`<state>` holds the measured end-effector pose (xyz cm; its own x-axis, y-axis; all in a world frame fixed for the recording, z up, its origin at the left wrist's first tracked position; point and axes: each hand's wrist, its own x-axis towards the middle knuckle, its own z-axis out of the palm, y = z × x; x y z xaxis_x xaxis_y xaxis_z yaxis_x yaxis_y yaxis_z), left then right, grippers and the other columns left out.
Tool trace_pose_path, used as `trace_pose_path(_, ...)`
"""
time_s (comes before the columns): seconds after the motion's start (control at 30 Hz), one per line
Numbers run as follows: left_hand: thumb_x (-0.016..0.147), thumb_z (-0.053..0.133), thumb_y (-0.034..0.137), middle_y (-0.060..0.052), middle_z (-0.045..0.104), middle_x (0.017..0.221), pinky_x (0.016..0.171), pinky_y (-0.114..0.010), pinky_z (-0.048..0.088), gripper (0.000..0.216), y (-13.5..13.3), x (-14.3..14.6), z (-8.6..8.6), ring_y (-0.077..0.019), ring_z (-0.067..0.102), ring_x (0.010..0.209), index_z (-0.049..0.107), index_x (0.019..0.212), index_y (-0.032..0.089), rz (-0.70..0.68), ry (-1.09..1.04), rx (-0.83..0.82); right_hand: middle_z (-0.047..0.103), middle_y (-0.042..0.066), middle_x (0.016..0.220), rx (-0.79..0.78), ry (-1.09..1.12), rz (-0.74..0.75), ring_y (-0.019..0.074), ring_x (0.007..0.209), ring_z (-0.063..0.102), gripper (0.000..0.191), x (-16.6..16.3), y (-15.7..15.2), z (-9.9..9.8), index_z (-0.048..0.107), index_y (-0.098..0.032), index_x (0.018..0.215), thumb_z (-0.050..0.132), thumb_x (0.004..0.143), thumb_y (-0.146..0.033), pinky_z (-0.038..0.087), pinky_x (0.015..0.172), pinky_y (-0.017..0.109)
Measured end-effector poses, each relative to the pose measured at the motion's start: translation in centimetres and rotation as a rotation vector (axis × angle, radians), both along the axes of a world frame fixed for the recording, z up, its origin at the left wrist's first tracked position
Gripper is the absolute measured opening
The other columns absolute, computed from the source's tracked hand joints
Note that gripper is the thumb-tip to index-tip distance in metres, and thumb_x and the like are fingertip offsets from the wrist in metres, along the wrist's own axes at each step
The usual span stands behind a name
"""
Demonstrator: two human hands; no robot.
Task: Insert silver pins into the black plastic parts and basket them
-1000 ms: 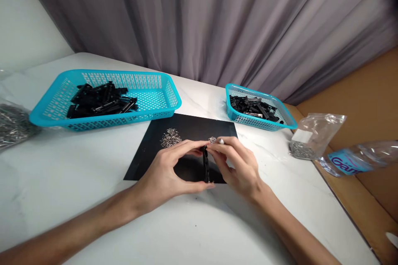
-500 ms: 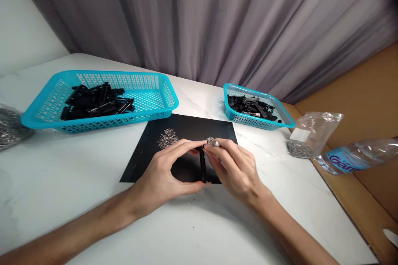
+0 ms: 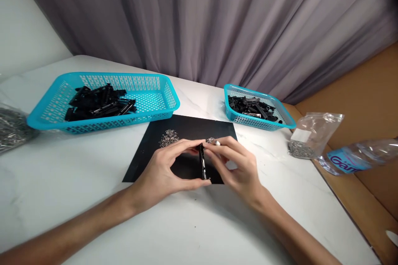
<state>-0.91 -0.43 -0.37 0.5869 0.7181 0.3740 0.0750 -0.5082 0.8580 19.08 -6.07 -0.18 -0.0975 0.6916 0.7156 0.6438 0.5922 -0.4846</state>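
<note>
My left hand [image 3: 160,174] grips a narrow black part [image 3: 203,163] by its two ends, thumb at the near end and fingertips at the far end. Light glints along the part's side. My right hand [image 3: 239,165] is closed, its fingertips touching or very close to the part's far end. A slim tool with a pale, rounded end [image 3: 217,143] pokes out between its fingers; the rest is hidden, so its kind is unclear. Beneath both hands lies a black mat [image 3: 143,157]. On it are a pile of small metal pieces [image 3: 168,137] and a smaller metal pile [image 3: 210,140].
A large blue basket [image 3: 105,124] with black parts [image 3: 99,101] stands at the left, a smaller blue basket [image 3: 261,123] with similar parts at the right. Bags of metal pieces [image 3: 14,130] [image 3: 301,149] flank them. A plastic bottle [image 3: 357,157] lies at the right edge.
The black part has turned slightly, and more of its shiny side shows. My right hand's fingers have shifted a little and opened a gap below. The view has moved slightly.
</note>
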Motion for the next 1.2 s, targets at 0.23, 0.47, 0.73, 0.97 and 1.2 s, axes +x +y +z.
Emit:
trace_pose_path(0.23, 0.07, 0.091, 0.031, -0.005, 0.074, 0.117, 0.102, -0.038, 0.06, 0.068, 0.2, 0.0, 0.2, -0.0234, 0.071, 0.107, 0.064, 0.132, 0.023, -0.016, 0.023, -0.011, 0.07, 0.004, 0.089, -0.425, 0.512, 0.058, 0.0159, 0.079, 0.061, 0.014, 0.2, 0.6, 0.8, 0.081, -0.024, 0.099, 0.072, 0.093, -0.033, 0.048, 0.066, 0.03)
trace_pose_path(0.47, 0.072, 0.089, 0.029, -0.006, 0.071, 0.114, 0.096, -0.038, 0.061, 0.06, 0.3, 0.1, 0.0, -0.0229, 0.07, 0.102, 0.065, 0.127, 0.022, -0.015, 0.054, 0.094, 0.07, 0.004, 0.082, -0.571, 0.648, 0.104, 0.0138, 0.069, 0.057, 0.026, 0.7, 1.3, 0.6, 0.08, -0.02, 0.087, 0.086, 0.076, -0.042, 0.046, 0.058, 0.027)
trace_pose_path(0.73, 0.075, 0.085, 0.02, -0.006, 0.071, 0.118, 0.093, -0.034, 0.056, 0.054, -0.2, 0.3, -0.1, -0.0224, 0.068, 0.105, 0.064, 0.125, 0.022, -0.049, 0.129, 0.146, 0.064, -0.001, 0.075, -0.731, 0.636, 0.166, 0.0083, 0.057, 0.044, 0.039, 1.0, 1.3, 0.9, 0.075, -0.018, 0.091, 0.089, 0.071, -0.049, 0.037, 0.051, 0.024)
trace_pose_path(0.97, 0.071, 0.089, 0.027, -0.007, 0.071, 0.115, 0.098, -0.038, 0.058, 0.06, 0.4, 0.2, -0.1, -0.0234, 0.069, 0.105, 0.065, 0.125, 0.02, -0.057, 0.111, 0.04, 0.071, 0.002, 0.087, -0.618, 0.313, 0.151, 0.012, 0.065, 0.058, 0.022, 2.2, 0.6, 2.4, 0.075, -0.02, 0.103, 0.068, 0.096, -0.04, 0.045, 0.056, 0.025)
trace_pose_path(1.2, 0.069, 0.091, 0.031, -0.007, 0.072, 0.115, 0.099, -0.039, 0.059, 0.065, 0.4, -0.1, 0.1, -0.0239, 0.069, 0.105, 0.066, 0.128, 0.02, -0.072, 0.117, -0.005, 0.078, 0.006, 0.106, -0.532, 0.116, 0.141, 0.0195, 0.096, 0.073, 0.019, 3.5, -0.5, 3.2, 0.054, -0.023, 0.124, 0.053, 0.105, -0.026, 0.058, 0.078, 0.032)
